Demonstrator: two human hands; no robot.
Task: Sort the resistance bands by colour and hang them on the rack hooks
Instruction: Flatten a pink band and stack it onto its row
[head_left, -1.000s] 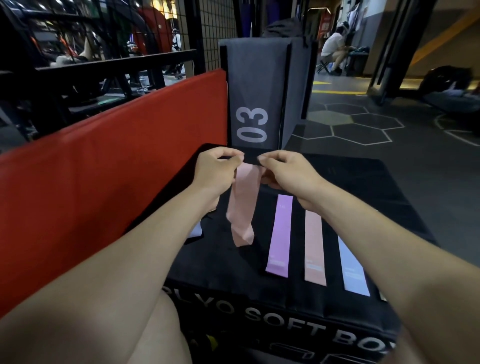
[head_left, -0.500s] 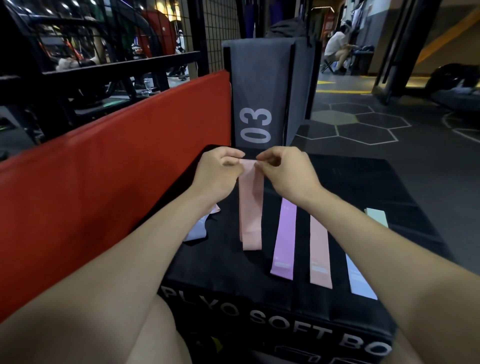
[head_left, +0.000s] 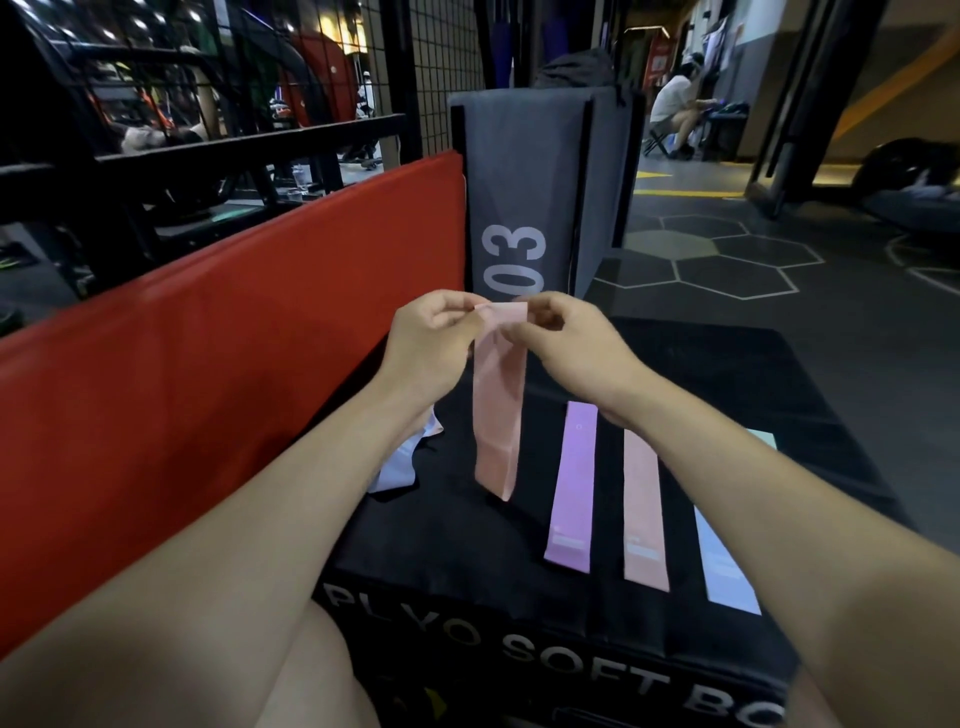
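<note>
A pink resistance band (head_left: 498, 410) hangs straight down above the black soft box (head_left: 737, 374). My left hand (head_left: 431, 343) and my right hand (head_left: 571, 343) pinch its top edge from either side. Flat on the box to the right lie a purple band (head_left: 574, 480), a second pink band (head_left: 644, 512), a pale blue band (head_left: 727, 566) and, partly hidden behind my right forearm, a mint band (head_left: 763, 440). A crumpled pale blue band (head_left: 402, 465) and a scrap of a pink one lie under my left forearm. No rack hooks are clearly in view.
A red padded box (head_left: 218, 332) stands along the left. A grey box marked 03 (head_left: 524, 197) stands upright behind the black one. A black wire-grid rack (head_left: 260, 104) rises at the back left. A person sits far off at the back right.
Both hands have lifted the pink band higher off the box. It was folded and crumpled a second ago and now hangs straight.
</note>
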